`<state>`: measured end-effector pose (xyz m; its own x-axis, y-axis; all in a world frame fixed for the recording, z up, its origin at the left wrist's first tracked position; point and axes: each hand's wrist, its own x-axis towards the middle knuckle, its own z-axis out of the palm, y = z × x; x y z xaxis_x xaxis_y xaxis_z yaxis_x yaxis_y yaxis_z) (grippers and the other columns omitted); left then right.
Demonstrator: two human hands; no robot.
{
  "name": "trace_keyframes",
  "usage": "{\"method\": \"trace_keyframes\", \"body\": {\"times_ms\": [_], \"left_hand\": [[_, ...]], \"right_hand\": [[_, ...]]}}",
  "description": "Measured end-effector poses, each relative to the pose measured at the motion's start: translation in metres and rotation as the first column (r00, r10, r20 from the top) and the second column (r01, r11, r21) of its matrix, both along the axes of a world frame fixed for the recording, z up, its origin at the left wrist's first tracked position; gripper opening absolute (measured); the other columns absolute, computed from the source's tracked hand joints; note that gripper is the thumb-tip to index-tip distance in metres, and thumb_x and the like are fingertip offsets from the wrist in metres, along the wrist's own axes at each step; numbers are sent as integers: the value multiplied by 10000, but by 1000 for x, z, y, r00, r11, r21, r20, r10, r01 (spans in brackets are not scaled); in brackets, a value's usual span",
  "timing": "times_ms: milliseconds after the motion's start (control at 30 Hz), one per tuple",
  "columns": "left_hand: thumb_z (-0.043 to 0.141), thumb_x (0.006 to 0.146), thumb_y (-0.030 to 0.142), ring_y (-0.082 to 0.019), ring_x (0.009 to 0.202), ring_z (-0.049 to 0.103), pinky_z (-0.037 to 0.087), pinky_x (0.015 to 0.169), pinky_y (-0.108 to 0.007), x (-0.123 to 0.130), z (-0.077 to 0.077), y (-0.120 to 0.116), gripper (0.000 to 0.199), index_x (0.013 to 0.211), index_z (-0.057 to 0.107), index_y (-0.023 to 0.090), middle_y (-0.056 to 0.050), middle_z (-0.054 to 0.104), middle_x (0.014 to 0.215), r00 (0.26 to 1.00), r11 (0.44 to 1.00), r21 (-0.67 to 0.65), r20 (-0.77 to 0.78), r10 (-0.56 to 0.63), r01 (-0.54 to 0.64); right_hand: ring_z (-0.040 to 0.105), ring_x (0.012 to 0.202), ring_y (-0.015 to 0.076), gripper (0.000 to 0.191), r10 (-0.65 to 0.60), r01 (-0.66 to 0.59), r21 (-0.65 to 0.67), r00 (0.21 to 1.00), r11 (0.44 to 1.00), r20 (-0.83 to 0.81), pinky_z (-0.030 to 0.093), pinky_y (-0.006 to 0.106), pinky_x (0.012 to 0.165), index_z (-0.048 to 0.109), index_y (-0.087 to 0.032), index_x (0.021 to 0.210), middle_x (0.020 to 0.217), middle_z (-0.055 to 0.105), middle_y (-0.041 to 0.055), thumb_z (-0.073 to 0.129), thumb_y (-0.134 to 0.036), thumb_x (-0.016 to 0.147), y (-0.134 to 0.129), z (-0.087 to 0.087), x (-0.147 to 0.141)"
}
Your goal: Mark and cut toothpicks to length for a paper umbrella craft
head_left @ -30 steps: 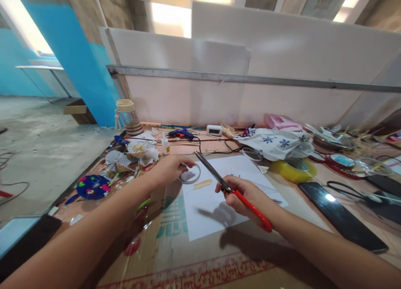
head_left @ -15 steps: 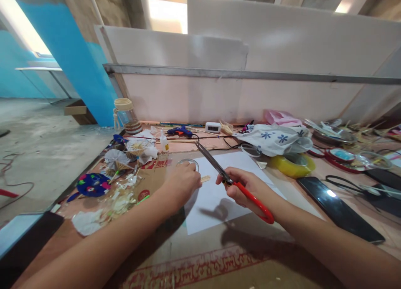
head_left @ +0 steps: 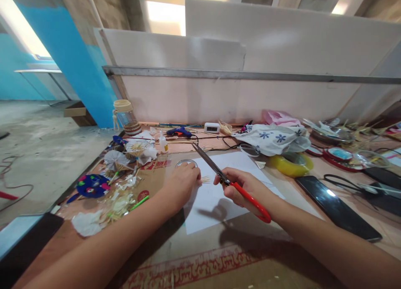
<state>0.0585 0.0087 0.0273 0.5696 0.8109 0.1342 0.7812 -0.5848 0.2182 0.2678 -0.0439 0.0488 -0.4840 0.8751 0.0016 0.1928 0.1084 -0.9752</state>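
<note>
My left hand [head_left: 184, 179] is closed over a small bunch of thin pale sticks [head_left: 205, 180], whose tips fan out to the right above the white paper [head_left: 205, 211]. A clear round ring or dish [head_left: 187, 161] sits just behind that hand, partly hidden by it. In my right hand [head_left: 239, 185] is a pair of scissors [head_left: 253, 203] with red handles. Its dark blades point up and left, look closed together, and stay apart from the sticks. The fingers of my left hand are partly hidden from the camera.
Cardboard [head_left: 175, 255] lies under the paper. On the right are a yellow tape roll [head_left: 291, 164], a black phone [head_left: 338, 207] and a flowered cloth [head_left: 272, 138]. To the left lie paper scraps [head_left: 89, 222] and a glue bottle [head_left: 163, 142]; behind stands a blue glue gun [head_left: 180, 132].
The stick tips by my left hand are spread wider than before. Both hands and the scissors hold nearly the same place, with a slight shift of the view.
</note>
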Motion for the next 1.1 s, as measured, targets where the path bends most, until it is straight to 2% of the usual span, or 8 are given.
{"method": "trace_keyframes", "body": {"times_ms": [133, 300, 433, 500, 633, 800, 967, 1100], "left_hand": [[578, 879, 186, -213, 834, 606, 466, 783, -342, -5, 9, 1, 103, 862, 677, 163, -70, 682, 833, 989, 997, -66, 137, 51, -42], [548, 900, 234, -149, 689, 622, 495, 649, -267, -22, 23, 2, 287, 1166, 622, 156, -12, 668, 747, 942, 972, -235, 320, 99, -22], [568, 865, 231, -119, 679, 648, 519, 634, -247, -33, 38, -2, 398, 1250, 582, 129, -18, 648, 868, 828, 861, -495, 527, 194, 113], [607, 824, 210, -100, 659, 639, 522, 626, -245, -38, 44, -4, 513, 1327, 530, 150, -23, 625, 965, 747, 817, -547, 617, 246, 184], [613, 823, 201, -80, 647, 639, 535, 630, -248, -49, 56, -4, 545, 1361, 526, 202, -37, 599, 1079, 695, 836, -499, 685, 219, 229], [644, 829, 195, -69, 671, 648, 549, 646, -236, -59, 67, -6, 473, 1299, 589, 208, -59, 602, 1187, 655, 842, -447, 739, 157, 303], [678, 830, 191, -39, 655, 614, 544, 632, -205, -60, 67, -7, 432, 1256, 623, 235, -35, 593, 1176, 585, 826, -431, 795, 157, 364], [694, 822, 176, -54, 652, 637, 541, 618, -213, -57, 62, -6, 492, 1299, 590, 229, -55, 602, 1192, 574, 770, -467, 803, 163, 435]], "right_hand": [[302, 508, 66, 491, -15, 16, 8, 1000, 1000, -18, 250, 209, 464, 574, -183, 996, 664, 402, -72, 661, -628, 810, 0, 0, 1], [293, 540, 75, 564, 1, -1, 7, 1000, 1000, -23, 250, 212, 486, 571, -173, 1006, 687, 413, -63, 649, -687, 788, -3, 1, -2], [332, 590, 93, 602, 34, -35, 35, 999, 999, 22, 292, 220, 530, 573, -168, 1000, 726, 447, -41, 641, -721, 772, -5, 1, -3], [360, 613, 107, 626, 49, -51, 49, 998, 997, 48, 320, 226, 552, 564, -178, 1030, 748, 463, -28, 598, -752, 782, -5, 0, 0], [422, 683, 147, 670, 72, -88, 93, 984, 992, 166, 378, 244, 597, 567, -213, 1141, 813, 501, 7, 545, -783, 790, -2, 0, 11], [458, 716, 170, 735, 33, -61, 123, 975, 991, 219, 399, 265, 614, 617, -202, 1107, 877, 544, 44, 482, -841, 769, 2, 2, 15], [435, 691, 156, 763, 91, -113, 82, 968, 990, 233, 360, 258, 598, 618, -186, 1087, 839, 531, 25, 503, -854, 737, 3, 0, 11], [411, 653, 142, 777, 118, -134, 57, 966, 989, 232, 328, 242, 569, 605, -177, 1065, 781, 518, 5, 519, -864, 714, 1, 0, 7]]}}
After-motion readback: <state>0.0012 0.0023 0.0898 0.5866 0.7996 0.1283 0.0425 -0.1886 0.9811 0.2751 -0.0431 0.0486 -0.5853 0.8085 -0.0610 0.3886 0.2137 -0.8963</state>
